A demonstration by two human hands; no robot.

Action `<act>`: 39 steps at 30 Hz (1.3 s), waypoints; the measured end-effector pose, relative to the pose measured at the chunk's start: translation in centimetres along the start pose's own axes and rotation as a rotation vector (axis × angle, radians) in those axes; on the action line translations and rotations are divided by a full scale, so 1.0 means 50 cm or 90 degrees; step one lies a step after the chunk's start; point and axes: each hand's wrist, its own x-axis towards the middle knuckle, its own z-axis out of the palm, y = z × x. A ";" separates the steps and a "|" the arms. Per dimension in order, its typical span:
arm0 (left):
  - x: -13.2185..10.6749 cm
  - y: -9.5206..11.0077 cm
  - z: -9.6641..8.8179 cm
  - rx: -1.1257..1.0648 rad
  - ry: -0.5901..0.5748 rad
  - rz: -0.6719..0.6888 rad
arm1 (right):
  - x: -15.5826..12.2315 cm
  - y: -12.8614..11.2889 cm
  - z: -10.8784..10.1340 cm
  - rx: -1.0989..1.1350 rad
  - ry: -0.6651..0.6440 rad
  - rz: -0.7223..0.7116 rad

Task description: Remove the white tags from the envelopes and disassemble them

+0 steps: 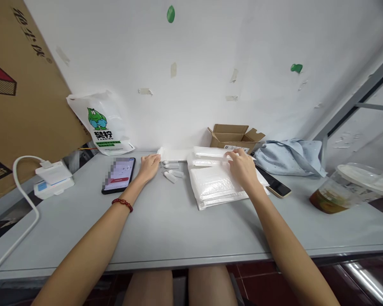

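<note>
Several white padded bubble mailers [220, 182] lie stacked on the grey desk, their upper ends folded or overlapping. My right hand [242, 167] rests on the upper part of the stack, its fingers curled over the edge of a top mailer. To the left, my left hand [150, 165] is closed by the left end of a flat white item [178, 154] along the wall; what its fingers pinch, if anything, is hidden. Between my hands lie several small clear plastic tubes with white caps [170, 177].
A lit phone [119, 175] lies left of my left forearm. A charger with cable [54, 178], a white printed bag [102, 127] and a large carton [26, 93] stand further left. An open small box [231, 135], a second phone [276, 183], a blue cloth bag [290, 157] and a drink cup [341, 191] stand right.
</note>
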 end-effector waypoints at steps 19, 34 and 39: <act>0.018 -0.014 -0.019 -0.282 0.262 -0.106 | -0.001 -0.012 -0.012 -0.012 -0.019 -0.012; 0.003 0.015 -0.030 -0.654 0.143 -0.302 | 0.000 -0.006 -0.028 -0.004 -0.075 0.026; 0.002 0.018 -0.019 -0.583 0.136 -0.270 | 0.000 -0.004 -0.025 -0.005 -0.053 -0.022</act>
